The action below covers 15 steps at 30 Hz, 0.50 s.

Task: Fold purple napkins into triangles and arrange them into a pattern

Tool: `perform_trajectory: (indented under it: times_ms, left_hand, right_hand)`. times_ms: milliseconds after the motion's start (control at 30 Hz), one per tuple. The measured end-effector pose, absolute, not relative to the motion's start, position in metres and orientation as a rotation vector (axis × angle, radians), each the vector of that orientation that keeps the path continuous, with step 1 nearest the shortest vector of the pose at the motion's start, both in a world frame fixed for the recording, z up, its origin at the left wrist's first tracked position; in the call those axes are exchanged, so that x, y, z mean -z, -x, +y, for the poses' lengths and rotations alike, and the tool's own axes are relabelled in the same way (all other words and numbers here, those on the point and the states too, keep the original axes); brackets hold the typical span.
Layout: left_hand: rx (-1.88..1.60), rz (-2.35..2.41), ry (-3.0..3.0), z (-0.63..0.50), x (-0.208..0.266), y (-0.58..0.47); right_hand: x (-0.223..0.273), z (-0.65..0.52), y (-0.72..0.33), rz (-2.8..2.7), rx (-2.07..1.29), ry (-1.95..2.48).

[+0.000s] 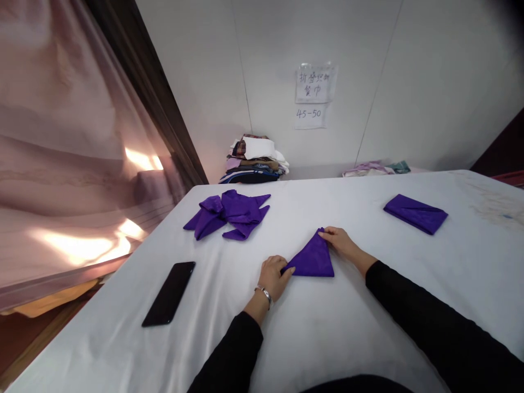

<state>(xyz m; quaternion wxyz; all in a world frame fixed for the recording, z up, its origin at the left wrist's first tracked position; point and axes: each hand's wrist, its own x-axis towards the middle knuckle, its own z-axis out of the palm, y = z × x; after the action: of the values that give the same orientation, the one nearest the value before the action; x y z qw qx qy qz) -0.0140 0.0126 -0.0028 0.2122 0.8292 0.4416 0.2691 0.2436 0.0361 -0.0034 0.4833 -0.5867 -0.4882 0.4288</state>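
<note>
A purple cloth napkin (313, 259), folded into a triangle, lies on the white-covered table (327, 338) in front of me. My left hand (276, 275) pinches its left corner, thumb on top and the other fingers behind. At the upper corner, my right hand (338, 241) grips the cloth between thumb and fingers. The napkin's lower right corner rests untouched on the table. Parts of both hands' fingertips are hidden by the cloth.
Crumpled purple napkins (241, 213) lie at the back left. A folded purple napkin (415, 213) is at the right. A black phone (169, 295) rests on the left side. Stacked clothes (257, 158) stand behind the table, and a pink curtain (61, 136) hangs at left.
</note>
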Motion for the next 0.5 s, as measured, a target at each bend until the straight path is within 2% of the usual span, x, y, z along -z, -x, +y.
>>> perform_trajectory:
  times_ms: [500]
  left_hand:
    - [-0.855, 1.350, -2.130, 0.013, 0.007, 0.016]
  right_hand:
    - [0.021, 0.060, -0.255, -1.310, -0.758, 1.603]
